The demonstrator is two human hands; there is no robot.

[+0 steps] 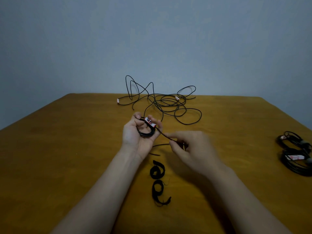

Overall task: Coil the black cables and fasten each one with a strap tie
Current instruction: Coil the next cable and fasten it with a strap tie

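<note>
Plain indoor room, kind undetermined: an ochre wooden table (67, 149) stood against a bare blue-grey wall (152, 39).

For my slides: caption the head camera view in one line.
Left hand holds a started cable coil, right hand pinches its loose run; strap ties lie nearby.

Tabletop (59, 149) left half: open passage. Far centre blocked by loose cable tangle (168, 105); strap ties (156, 179) lie near centre; coiled bundles (295, 159) crowd right edge.
</note>
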